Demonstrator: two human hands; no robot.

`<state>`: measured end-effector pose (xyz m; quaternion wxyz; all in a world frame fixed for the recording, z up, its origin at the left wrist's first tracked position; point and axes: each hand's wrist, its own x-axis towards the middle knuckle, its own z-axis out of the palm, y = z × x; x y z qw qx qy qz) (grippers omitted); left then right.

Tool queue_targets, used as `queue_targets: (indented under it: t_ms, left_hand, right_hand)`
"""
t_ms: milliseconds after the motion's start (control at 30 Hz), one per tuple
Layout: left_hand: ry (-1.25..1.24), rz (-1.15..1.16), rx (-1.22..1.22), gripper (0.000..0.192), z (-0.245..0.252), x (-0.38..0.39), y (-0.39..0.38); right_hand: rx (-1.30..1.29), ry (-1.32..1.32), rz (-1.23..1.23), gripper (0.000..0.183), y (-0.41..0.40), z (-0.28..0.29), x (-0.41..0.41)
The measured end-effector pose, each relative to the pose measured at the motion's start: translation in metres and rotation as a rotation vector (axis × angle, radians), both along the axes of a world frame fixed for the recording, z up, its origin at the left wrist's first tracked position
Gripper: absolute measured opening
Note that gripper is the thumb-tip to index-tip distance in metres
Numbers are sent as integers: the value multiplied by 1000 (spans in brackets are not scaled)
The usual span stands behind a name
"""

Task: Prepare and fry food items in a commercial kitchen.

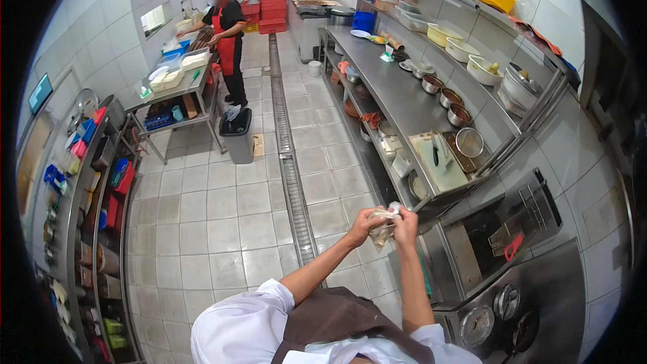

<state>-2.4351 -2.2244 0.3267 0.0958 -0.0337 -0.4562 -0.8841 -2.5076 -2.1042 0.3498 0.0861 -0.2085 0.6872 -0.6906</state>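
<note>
Both hands meet at a small clear plastic bag (382,236) held in front of my body, above the tiled floor. My left hand (365,226) grips the bag's gathered neck from one side. Pinched at the same neck from the other side are the fingers of my right hand (406,225). A white bunched end of the bag sticks up between the fingertips. Something pale brown lies inside the bag, too small and blurred to name. Just beyond my hands is the corner of a steel worktable (374,91), with a cutting board (438,162) and a black-handled knife (435,153) on it.
Right of me stand a deep fryer (470,253) with hanging baskets and a stove (505,308). Several steel pots of sauce (460,114) line the worktable. A grey bin (237,136) stands on the floor. Farther back, a person in a red apron (225,45) works at another table.
</note>
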Motion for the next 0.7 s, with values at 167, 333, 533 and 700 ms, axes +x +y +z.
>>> queue_targets:
  t_ms: [167, 333, 533, 700]
  left_hand:
    - [117, -91, 160, 22, 14, -108, -10]
    - [9, -243, 305, 18, 51, -198, 20]
    - [-107, -556, 346, 22, 107, -268, 51]
    - [-148, -680, 383, 22, 123, -318, 116]
  right_hand:
    - [-89, 53, -10, 6, 0, 50, -55]
    - [-149, 191, 33, 22, 40, 86, -111]
    - [206, 284, -160, 41, 93, 129, -165]
    - [191, 349, -366, 30, 145, 147, -195]
